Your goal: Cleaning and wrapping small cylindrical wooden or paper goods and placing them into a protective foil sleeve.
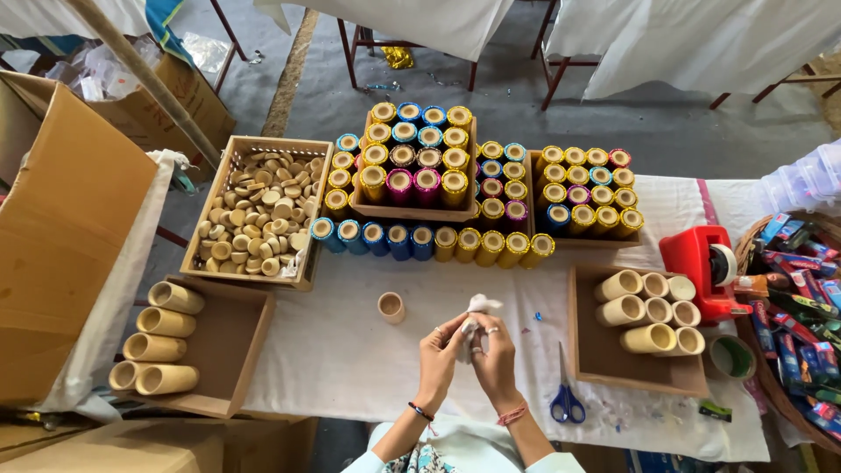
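Pinching white wad [477, 308] between left hand [438, 357], right hand [495, 355]

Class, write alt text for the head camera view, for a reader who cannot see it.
A person's left hand and right hand together pinch a small white wad over a white-covered table. Ahead lie a small tan cap, rows of coloured foil-wrapped tubes and a tray of tan caps; blue scissors lie to the right.
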